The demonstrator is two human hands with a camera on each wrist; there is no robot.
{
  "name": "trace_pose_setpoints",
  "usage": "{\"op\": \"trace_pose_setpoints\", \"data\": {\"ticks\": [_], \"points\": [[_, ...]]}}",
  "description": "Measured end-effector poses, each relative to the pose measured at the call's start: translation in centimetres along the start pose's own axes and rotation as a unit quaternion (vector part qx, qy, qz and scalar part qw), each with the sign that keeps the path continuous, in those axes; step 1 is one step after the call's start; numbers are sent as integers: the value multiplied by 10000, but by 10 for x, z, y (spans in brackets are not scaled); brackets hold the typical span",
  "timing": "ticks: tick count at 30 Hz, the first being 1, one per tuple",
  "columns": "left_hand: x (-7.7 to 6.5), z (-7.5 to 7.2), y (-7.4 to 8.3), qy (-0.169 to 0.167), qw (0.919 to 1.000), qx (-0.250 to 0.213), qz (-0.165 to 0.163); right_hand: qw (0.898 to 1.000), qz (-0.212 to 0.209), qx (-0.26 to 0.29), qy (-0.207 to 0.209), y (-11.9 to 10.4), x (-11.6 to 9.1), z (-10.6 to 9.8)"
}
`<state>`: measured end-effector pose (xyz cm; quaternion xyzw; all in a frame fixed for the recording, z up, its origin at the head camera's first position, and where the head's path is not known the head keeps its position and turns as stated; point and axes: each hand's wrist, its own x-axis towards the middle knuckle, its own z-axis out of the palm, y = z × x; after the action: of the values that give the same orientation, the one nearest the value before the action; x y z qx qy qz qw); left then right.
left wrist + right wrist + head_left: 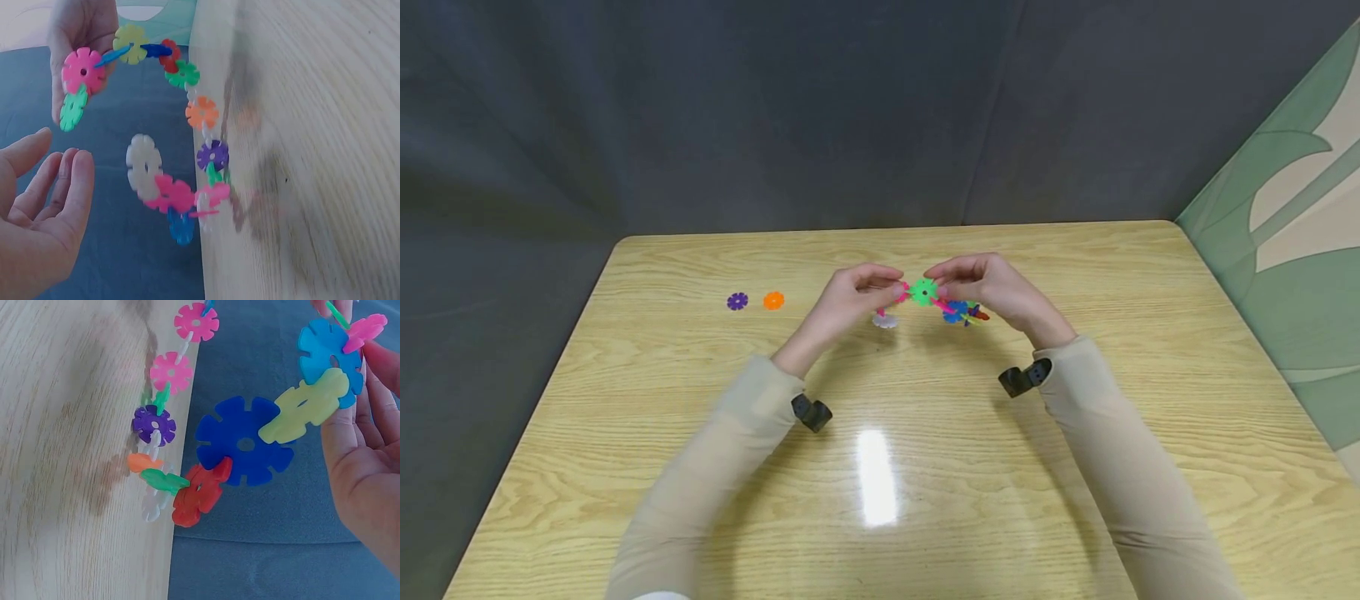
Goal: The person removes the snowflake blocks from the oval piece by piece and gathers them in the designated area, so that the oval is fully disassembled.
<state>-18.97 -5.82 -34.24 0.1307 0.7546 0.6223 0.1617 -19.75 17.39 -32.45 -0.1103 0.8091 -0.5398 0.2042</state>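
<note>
A right hand (992,289) pinches a chain of colorful plastic flower discs (925,292) near its pink-and-green end, between the two hands above a wooden table (940,408). The left hand (850,298), its fingers loosely bent and well parted from the thumb, holds nothing just beside that end, while two loose discs (one purple (737,302), one orange (773,301)) lie on the tabletop to the left.
</note>
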Motion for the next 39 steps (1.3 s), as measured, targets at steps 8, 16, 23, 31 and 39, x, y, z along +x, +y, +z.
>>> {"op": "trace_pose_setpoints", "data": {"ticks": [8,16,23,31,39], "points": [[4,13,3,-77,9999,-13,-105,9997,-85,163,-142,-1,2,4],[8,24,4,216,9990,-40,-400,9990,-161,323,-282,-1,4,6],[10,29,3,437,9980,-224,-406,9990,-108,275,-350,1,4,4],[9,27,1,622,9964,-403,-419,9975,-107,-437,-538,5,4,4],[6,26,-1,567,9962,-484,-444,9959,-227,-506,-709,6,4,8]]}}
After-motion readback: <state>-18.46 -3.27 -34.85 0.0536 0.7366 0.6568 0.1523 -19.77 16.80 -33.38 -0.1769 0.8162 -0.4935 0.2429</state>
